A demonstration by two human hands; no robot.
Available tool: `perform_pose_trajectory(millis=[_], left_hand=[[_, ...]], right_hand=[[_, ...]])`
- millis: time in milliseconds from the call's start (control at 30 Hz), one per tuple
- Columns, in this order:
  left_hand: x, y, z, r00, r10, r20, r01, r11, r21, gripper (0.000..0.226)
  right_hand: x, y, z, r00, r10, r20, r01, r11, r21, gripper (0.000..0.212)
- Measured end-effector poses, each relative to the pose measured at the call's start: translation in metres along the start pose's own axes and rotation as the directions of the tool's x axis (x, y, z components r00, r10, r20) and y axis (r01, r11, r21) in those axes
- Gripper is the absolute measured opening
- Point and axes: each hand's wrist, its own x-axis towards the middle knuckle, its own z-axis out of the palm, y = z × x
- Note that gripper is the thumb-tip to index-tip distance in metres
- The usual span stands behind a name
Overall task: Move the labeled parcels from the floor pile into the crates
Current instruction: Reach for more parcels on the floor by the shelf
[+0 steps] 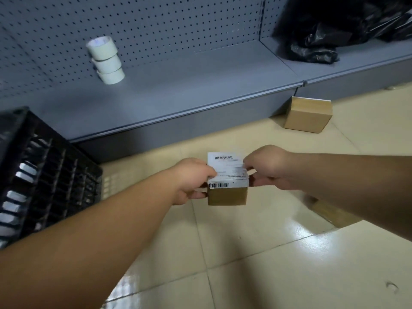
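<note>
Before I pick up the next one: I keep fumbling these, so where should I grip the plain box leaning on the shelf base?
Take the plain box by its two short side walls, coming from above and in front. It tilts back against the shelf base, so its rear face is blocked, while both sides and the front look open over the floor.

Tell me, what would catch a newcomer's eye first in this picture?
Probably the small cardboard parcel with its white barcode label, gripped mid-frame above the tiled floor by the left hand and the right hand. Next, the black slatted crate at far left, and three stacked tape rolls on the grey shelf behind.
</note>
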Motion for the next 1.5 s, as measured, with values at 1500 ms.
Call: perform_pose_trajectory(millis=[1500], left_hand=[[-0.189, -0.098, -0.468, 0.712, 0.205, -0.671, -0.323, 0.945, -0.055, 0.01]], right_hand=[[-0.14, -0.222, 0.449, 0.788, -0.424, 0.446, 0.448, 0.892, 0.056, 0.023]])
